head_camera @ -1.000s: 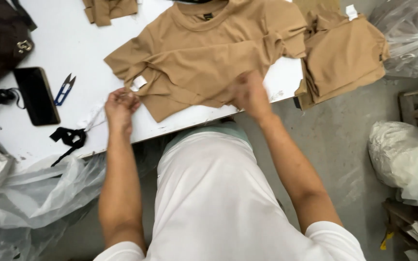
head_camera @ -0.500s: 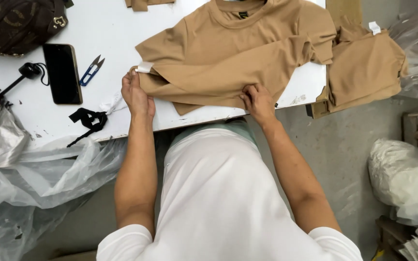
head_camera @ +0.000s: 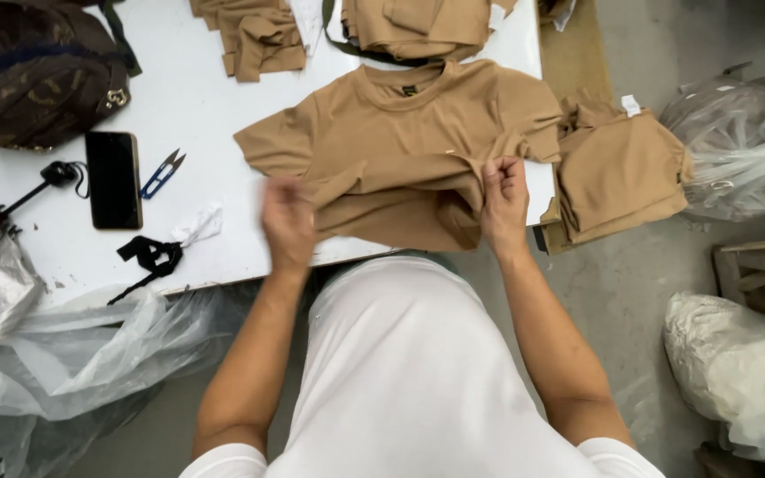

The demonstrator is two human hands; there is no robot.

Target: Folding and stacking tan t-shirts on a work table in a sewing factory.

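A tan T-shirt (head_camera: pixel 409 142) is spread flat on the white tabletop (head_camera: pixel 197 106), collar at the far edge, hem toward the near edge; its long axis runs near to far, sleeves out to left and right. Against half a second ago, when both hands were pressed flat on the lower hem at the tabletop's near edge, the hem is now lifted and bunched: the right hand (head_camera: pixel 504 196) is closed on a gathered fold of fabric at the shirt's right side, fingers curled tight round it. The left hand (head_camera: pixel 287 223) is motion-blurred at the lower left of the shirt; contact with the cloth appears likely, but how far it is open cannot be told. The shirt has also been shifted slightly farther onto the tabletop. The change suggests the lower part is being turned up for a fold, judged only from the lifted hem.

Left of the shirt lie small blue thread snips (head_camera: pixel 162 173), a black phone (head_camera: pixel 113 180) and a black strap (head_camera: pixel 147 257). A dark patterned bag (head_camera: pixel 37 71) sits at the far left. A folded tan stack (head_camera: pixel 622 173) lies right of the tabletop; further tan pieces (head_camera: pixel 254 35) lie at the far edge. Clear plastic sheeting (head_camera: pixel 64 354) hangs at near left.
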